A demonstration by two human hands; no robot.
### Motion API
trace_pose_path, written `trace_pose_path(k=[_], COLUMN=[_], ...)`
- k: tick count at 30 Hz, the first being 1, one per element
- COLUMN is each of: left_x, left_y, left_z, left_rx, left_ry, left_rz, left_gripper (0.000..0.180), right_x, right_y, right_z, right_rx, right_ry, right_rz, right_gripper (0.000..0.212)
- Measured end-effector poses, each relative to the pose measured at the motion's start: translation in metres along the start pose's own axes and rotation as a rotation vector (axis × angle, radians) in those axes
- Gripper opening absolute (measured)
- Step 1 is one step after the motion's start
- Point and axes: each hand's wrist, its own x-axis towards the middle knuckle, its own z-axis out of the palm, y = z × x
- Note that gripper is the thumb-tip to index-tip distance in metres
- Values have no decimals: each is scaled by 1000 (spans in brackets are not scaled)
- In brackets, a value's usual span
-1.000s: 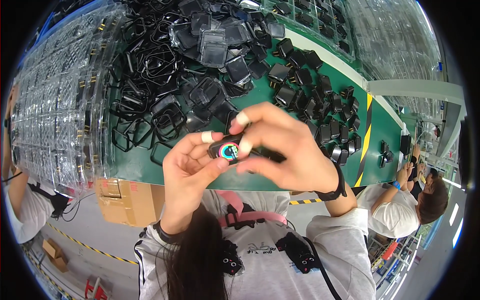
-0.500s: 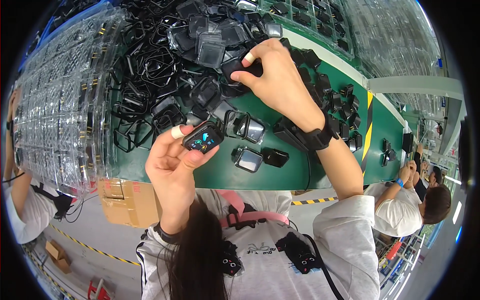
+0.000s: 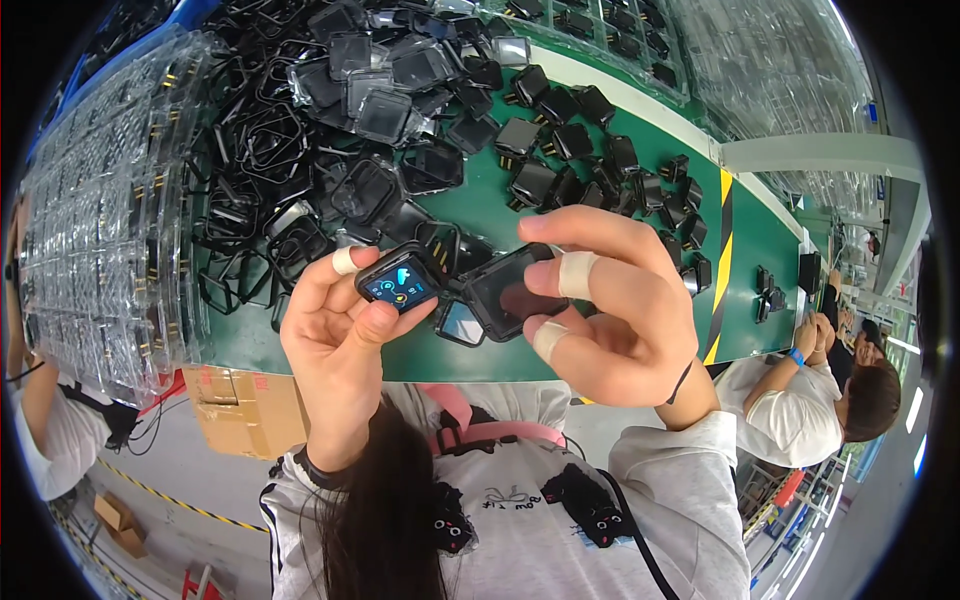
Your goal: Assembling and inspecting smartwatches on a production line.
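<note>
My left hand (image 3: 335, 335) pinches a square smartwatch body (image 3: 398, 284) without a strap, its screen lit in colour. Close beside it on the right, my right hand (image 3: 630, 320) grips a black-rimmed watch cover (image 3: 490, 295) with a see-through pane between thumb and fingers. Tape is wrapped round fingers of both hands. Partly hidden under the cover, a smartwatch with a pale screen (image 3: 460, 326) lies on the green tabletop (image 3: 450, 366). Beyond my hands spreads a heap of similar clear covers (image 3: 380, 115), with black frames (image 3: 262, 140) to its left.
Several black watch-like blocks (image 3: 570, 142) lie at the right. Stacked clear plastic trays (image 3: 110, 210) stand at the left; more trays (image 3: 770, 65) are at the far right. A grey metal bar (image 3: 820, 153) crosses the right side. A co-worker (image 3: 800, 400) sits there. A cardboard box (image 3: 245, 405) stands below the table.
My right hand has come back from the heap toward me, bringing a watch cover next to the smartwatch. My left hand still holds the watch in nearly the same place.
</note>
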Motion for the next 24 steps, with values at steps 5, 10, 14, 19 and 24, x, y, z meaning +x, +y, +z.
trace_pose_path(k=[5, 10, 14, 19, 24], left_x=[1, 0, -4, -4, -5], left_y=[-3, -9, -12, -14, -15], left_z=[9, 17, 22, 25, 28], left_rx=[33, 91, 123, 136, 164], left_ry=[-70, -188, -210, -204, -180], left_rz=[-16, -81, -122, -128, -159], left_gripper=[39, 44, 48, 49, 49], right_x=[-9, -7, -13, -17, -24], right_y=[1, -2, -5, -10, -5], right_z=[-8, 1, 9, 16, 21], right_rx=[154, 391, 435, 412, 293], right_ry=[-96, 8, -61, -42, -80], right_rz=[128, 500, 694, 780, 660], right_gripper=[29, 27, 28, 30, 30])
